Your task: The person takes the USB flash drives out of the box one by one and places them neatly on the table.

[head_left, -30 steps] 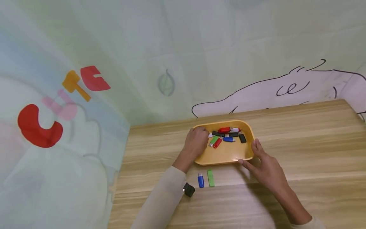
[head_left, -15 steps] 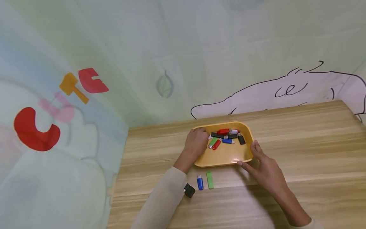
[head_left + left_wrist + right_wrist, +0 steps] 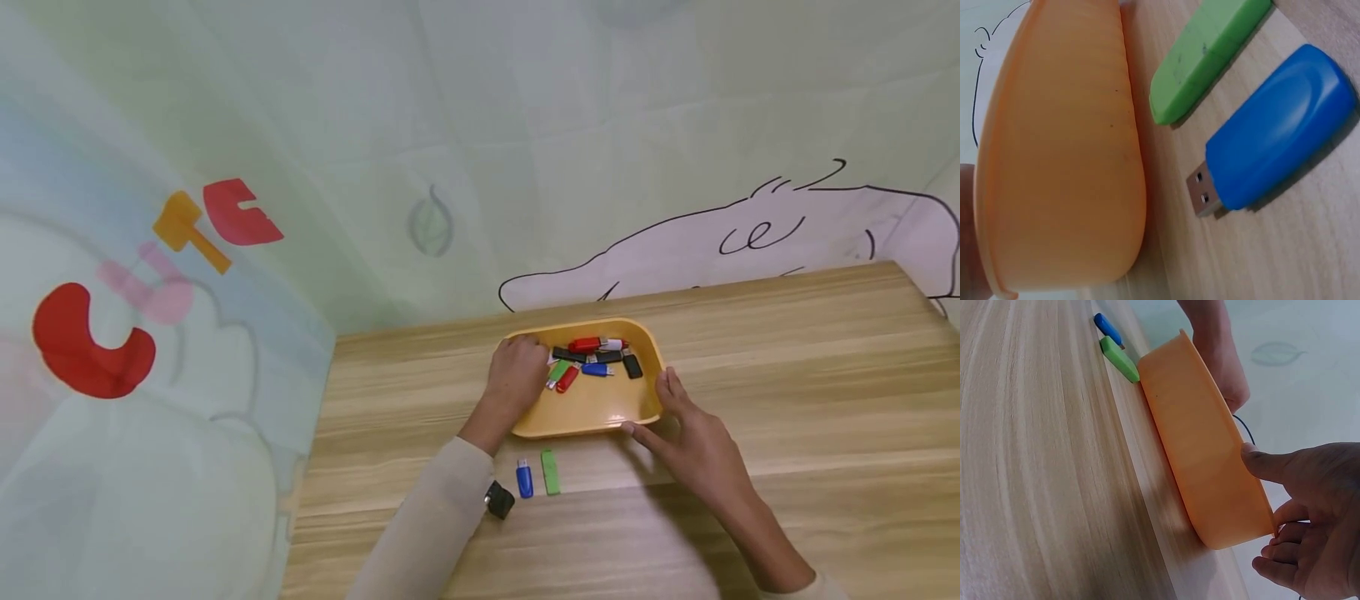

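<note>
We see little shift this past second, suggesting a pause: our right grip pinches the near right corner of the yellow tray on the surface, while our left grip, its hold hidden, stays left of the USB sticks inside.

yellow tray on table, near back edge. left grip over tray's left end, knuckles up, fingertips hidden. right grip at near right corner: thumb on front rim, fingers against right side. usb sticks clustered toward tray's far side: red, black, green, blue, white. blue stick and green stick side by side, apart, before tray; black piece beside left sleeve. cartoon-printed wall behind.
</note>
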